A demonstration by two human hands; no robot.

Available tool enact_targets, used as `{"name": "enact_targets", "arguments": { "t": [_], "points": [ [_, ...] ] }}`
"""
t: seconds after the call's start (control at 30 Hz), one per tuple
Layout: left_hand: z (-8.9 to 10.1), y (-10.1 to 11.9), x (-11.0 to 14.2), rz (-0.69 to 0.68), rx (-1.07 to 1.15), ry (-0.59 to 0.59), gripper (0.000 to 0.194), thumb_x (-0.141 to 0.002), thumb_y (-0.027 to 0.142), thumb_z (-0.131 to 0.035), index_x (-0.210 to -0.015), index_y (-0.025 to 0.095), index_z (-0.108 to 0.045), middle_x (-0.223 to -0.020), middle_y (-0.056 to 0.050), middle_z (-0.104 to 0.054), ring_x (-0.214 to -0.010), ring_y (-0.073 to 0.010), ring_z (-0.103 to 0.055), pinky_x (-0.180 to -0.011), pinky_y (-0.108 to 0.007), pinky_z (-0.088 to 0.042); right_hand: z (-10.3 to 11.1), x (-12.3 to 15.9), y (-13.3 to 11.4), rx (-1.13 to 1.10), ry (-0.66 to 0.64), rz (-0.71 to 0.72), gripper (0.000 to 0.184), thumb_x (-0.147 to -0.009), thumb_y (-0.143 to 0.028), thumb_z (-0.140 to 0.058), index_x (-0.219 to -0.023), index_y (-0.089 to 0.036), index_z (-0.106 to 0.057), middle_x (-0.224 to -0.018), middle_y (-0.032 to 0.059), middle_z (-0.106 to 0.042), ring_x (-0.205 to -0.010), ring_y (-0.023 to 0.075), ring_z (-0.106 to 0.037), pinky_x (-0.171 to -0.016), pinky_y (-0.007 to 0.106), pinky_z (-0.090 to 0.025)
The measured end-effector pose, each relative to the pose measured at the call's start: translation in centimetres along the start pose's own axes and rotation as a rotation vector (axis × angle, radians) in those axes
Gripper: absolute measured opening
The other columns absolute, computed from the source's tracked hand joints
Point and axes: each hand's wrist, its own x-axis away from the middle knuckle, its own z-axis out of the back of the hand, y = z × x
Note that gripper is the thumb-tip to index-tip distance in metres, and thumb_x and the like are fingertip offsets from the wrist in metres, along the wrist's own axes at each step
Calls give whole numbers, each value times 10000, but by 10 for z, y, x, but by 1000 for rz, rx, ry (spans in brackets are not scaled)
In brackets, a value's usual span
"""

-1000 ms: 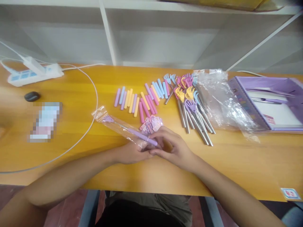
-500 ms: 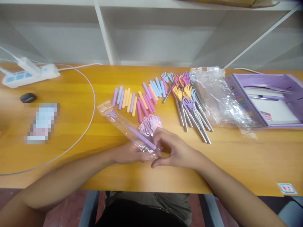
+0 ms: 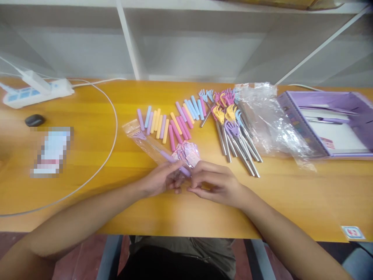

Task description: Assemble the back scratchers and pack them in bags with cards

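Purple hand-shaped scratcher [image 3: 167, 156] lies inside a clear bag [image 3: 131, 128], slanting across the left hand [image 3: 163, 177], its small clawed head toward 10 o'clock and its grip end toward 4, between the two hands. The left thumb crosses over the purple grip from above, while the other left fingers curl underneath, so the bagged scratcher is clasped there; the rod and head reach out beyond the thumb, over the desk [image 3: 204, 221]. The right hand [image 3: 217, 182] sits at 3 o'clock from the left, fingers bent, index and thumb tips just beside the grip's lower end; whether they pinch the film there I cannot tell.

From the joined hands, a fan of small printed cards [image 3: 187, 153] lies close by at 12 o'clock. Coloured grips [image 3: 176, 127] spread from 11 to 12, other scratchers [image 3: 232, 128] with bare metal rods are heaped at 2, and crumpled clear bags [image 3: 259, 112] lie just beyond them. A purple box [image 3: 295, 121] stands between 2 and 3; a pixelated phone [image 3: 52, 149] lies between 9 and 10.
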Motion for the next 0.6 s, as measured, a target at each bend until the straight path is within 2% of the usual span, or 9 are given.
{"name": "enact_targets", "arguments": {
  "t": [0.1, 0.3, 0.43, 0.6],
  "points": [
    [-4, 3, 2, -32, 53, 37, 447, -904, 585, -812, -956, 158, -690, -598, 62, -455, -522, -88, -371, -510, -202, -409, 0, 1, 0, 91, 36, 76, 134, -968, -105, -762, -1052, -190, -700, -967, 43, -649, -848, 139, -659, -721, 260, -567],
    [-1, 4, 1, -45, 105, 2, 376, -906, 525, -813, -957, 166, -713, -591, 51, -473, -525, -94, -385, -513, -200, -409, 4, 3, 0, 333, 34, 93, 238, -990, -160, -769, -1213, -230, -726, -1027, 52, -549, -916, 163, -612, -727, 279, -549],
    [0, 3, 1, -62, 92, -45, 338, -906, 470, -817, -954, 145, -735, -599, 47, -467, -534, -87, -371, -523, -201, -404, 2, 4, 2, 284, 57, 135, 214, -1000, -88, -728, -1171, -217, -733, -1041, 49, -587, -929, 151, -643, -774, 281, -558],
    [-3, 3, 3, -112, 94, -85, 309, -904, 414, -842, -959, 130, -732, -665, 28, -531, -564, -79, -403, -554, -209, -426, -8, 1, -3, 139, 90, 49, 143, -1022, -82, -686, -1086, -208, -705, -1106, 59, -608, -1034, 165, -653, -909, 300, -570]
  ]
}}
